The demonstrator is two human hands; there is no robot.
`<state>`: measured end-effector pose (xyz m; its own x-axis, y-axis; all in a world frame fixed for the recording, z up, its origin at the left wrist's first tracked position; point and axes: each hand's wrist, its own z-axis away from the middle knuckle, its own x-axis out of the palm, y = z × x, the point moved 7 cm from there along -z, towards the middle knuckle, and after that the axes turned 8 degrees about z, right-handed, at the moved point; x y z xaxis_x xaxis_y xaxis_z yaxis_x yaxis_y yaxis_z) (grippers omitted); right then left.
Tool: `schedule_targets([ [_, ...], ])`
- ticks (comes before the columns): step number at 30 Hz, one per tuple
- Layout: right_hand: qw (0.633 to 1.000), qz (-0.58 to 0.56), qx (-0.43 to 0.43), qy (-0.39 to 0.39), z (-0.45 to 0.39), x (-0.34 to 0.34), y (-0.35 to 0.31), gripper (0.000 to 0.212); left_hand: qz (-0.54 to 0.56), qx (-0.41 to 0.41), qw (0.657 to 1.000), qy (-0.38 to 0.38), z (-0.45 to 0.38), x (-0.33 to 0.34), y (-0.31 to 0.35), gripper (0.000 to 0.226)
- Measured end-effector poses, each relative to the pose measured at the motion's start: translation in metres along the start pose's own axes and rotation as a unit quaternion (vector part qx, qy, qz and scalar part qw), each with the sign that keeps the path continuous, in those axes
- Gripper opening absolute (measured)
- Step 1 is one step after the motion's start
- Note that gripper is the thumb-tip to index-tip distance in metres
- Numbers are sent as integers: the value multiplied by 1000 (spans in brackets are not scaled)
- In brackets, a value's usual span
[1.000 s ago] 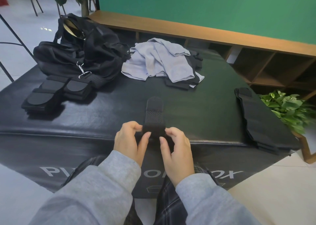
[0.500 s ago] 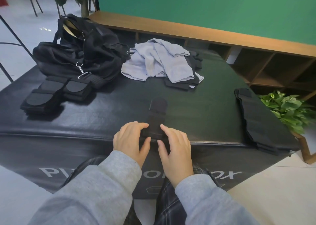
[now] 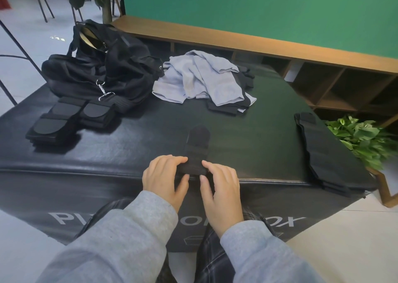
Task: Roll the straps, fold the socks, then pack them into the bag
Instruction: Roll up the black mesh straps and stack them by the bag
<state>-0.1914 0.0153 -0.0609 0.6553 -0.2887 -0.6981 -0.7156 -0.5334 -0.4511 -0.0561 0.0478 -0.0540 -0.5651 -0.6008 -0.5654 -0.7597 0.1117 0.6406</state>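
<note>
A black strap point(image 3: 197, 141) lies on the black padded box point(image 3: 258, 136), its near end rolled into a small coil at the front edge. My left hand point(image 3: 165, 179) and my right hand point(image 3: 221, 186) pinch that coil from either side, fingers on top and thumbs beneath. Several rolled black straps point(image 3: 69, 119) sit at the left. More flat straps point(image 3: 323, 151) lie along the right edge. Light grey socks point(image 3: 200, 78) are heaped over dark socks at the back centre. The black bag point(image 3: 103, 63) stands open at the back left.
A wooden shelf unit point(image 3: 323, 82) runs behind the box under a green wall. A potted green plant point(image 3: 366, 140) stands at the right. Chair legs and a metal frame point(image 3: 13, 54) stand on the pale floor at left.
The raised far end of the strap has dropped flat onto the box. The coil under my fingers has rolled a little further away from me, and the free length is shorter.
</note>
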Motion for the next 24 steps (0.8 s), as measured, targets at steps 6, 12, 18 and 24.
schedule_targets([
  [6, 1000, -24, 0, 9, 0, -4, -1, 31, 40, 22, 999, 23, 1, -6, 1, 22],
  [12, 999, -38, -2, 32, 0, -8, -1, 20, 48, 23, 999, 12, 0, -5, 2, 18],
  [18, 993, -114, 14, -7, -1, -7, -2, 22, 82, 18, 996, 10, 2, -7, 8, 15],
  [24, 980, -171, 87, -45, 1, -7, 0, 18, 125, -64, 990, 11, 0, -11, 4, 17],
])
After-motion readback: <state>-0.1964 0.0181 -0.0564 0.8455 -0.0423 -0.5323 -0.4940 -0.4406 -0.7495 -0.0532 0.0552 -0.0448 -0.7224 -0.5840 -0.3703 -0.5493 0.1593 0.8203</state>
